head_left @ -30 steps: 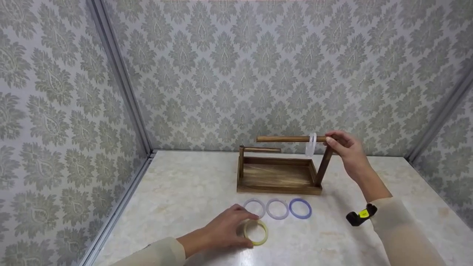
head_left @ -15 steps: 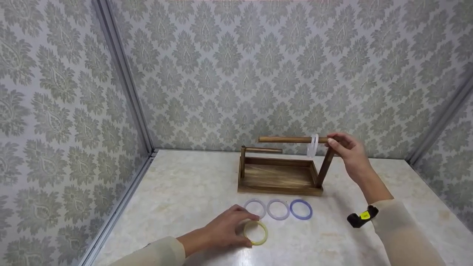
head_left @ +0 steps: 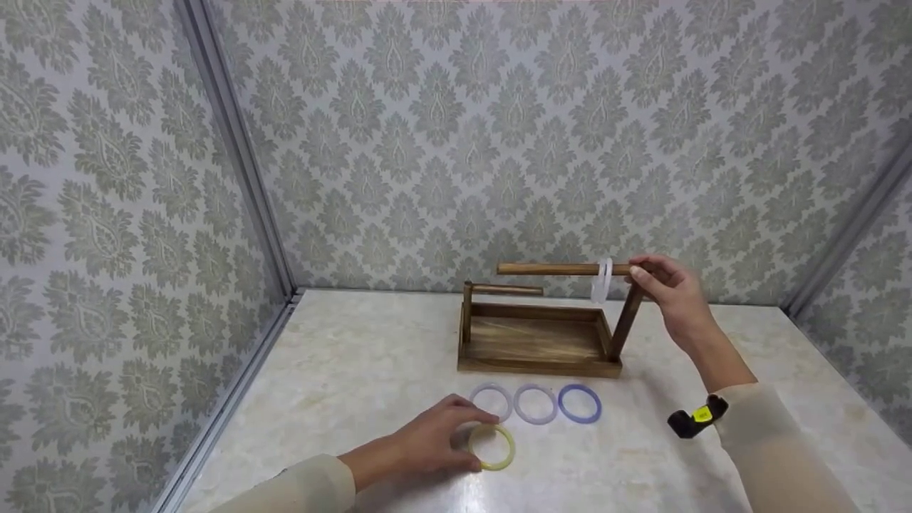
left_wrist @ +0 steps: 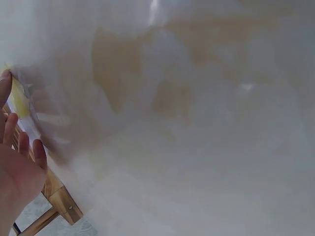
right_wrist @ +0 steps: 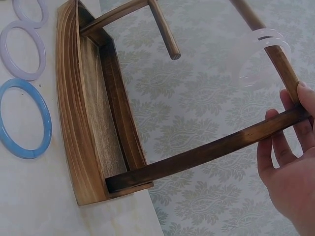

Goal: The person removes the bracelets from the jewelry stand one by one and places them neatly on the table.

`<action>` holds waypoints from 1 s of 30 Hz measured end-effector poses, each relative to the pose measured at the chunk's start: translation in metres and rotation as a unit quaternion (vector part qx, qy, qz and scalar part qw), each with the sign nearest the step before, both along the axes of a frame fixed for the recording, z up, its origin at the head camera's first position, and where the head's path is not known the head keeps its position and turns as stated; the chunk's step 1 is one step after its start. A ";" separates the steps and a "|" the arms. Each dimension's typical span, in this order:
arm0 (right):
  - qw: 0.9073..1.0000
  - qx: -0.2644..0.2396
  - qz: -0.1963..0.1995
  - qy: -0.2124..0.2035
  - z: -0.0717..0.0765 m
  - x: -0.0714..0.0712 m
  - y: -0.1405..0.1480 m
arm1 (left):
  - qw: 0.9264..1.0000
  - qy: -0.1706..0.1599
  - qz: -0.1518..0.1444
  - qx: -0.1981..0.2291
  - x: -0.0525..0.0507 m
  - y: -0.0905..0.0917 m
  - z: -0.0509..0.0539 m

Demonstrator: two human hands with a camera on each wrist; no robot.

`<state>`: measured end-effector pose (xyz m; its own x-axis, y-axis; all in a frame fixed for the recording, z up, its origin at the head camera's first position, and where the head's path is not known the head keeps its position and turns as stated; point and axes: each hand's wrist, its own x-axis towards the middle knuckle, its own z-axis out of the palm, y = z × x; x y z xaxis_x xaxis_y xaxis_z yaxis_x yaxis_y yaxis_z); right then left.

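The left hand (head_left: 431, 440) pinches a yellow ring (head_left: 507, 459) between thumb and fingers, low over or on the table. At the top of the wooden stand's right post (head_left: 625, 324), the right hand (head_left: 675, 296) grips the corner where the long bar (head_left: 545, 269) meets it; its fingers curl round the post in the right wrist view. Two whitish rings (head_left: 602, 281) hang on that bar near the hand. Behind the yellow ring lie a pale lilac ring (head_left: 506, 395), a lilac ring (head_left: 536, 422) and a blue ring (head_left: 598, 406), flat in a row.
The stand's tray (head_left: 539, 368) sits behind the row of rings, with a shorter bar (head_left: 507, 289) at its left. A patterned wall (head_left: 456, 142) rises behind the table (head_left: 356, 356). A black device (head_left: 687, 425) is on the right wrist.
The view has shifted slightly. Both hands keep their holds, on the yellow ring and on the stand, with scarcely any movement.
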<state>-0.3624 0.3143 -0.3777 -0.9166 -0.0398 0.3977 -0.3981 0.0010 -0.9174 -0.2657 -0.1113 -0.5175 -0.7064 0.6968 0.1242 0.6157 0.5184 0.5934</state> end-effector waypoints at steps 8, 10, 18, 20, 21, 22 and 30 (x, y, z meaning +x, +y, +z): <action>1.000 -0.004 0.001 -0.005 -0.001 0.000 0.000 | 1.000 0.007 0.021 0.004 0.002 0.002 -0.002; 1.000 -0.003 -0.001 -0.008 -0.001 0.001 0.000 | 1.000 0.006 0.026 0.012 0.002 0.005 -0.002; 1.000 0.017 -0.008 -0.010 -0.003 0.002 0.001 | 0.998 0.029 0.012 0.055 -0.002 0.019 0.011; 1.000 0.018 -0.008 -0.010 -0.003 0.002 0.001 | 0.997 0.037 0.013 0.068 -0.003 0.025 0.021; 1.000 0.020 -0.009 -0.009 -0.002 0.002 0.001 | 0.996 0.042 0.014 0.077 -0.004 0.029 0.027; 1.000 0.022 -0.010 -0.008 -0.002 0.002 0.001 | 0.995 0.046 0.013 0.084 -0.005 0.033 0.032; 1.000 0.000 0.002 -0.008 -0.003 0.001 0.000 | 0.989 0.095 0.001 0.114 -0.014 0.070 0.068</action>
<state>-0.3612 0.3144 -0.3809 -0.9225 -0.0439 0.3834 -0.3837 -0.0006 -0.9234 -0.2795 -0.0410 -0.4492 -0.6567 0.6340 0.4084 0.7265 0.3866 0.5681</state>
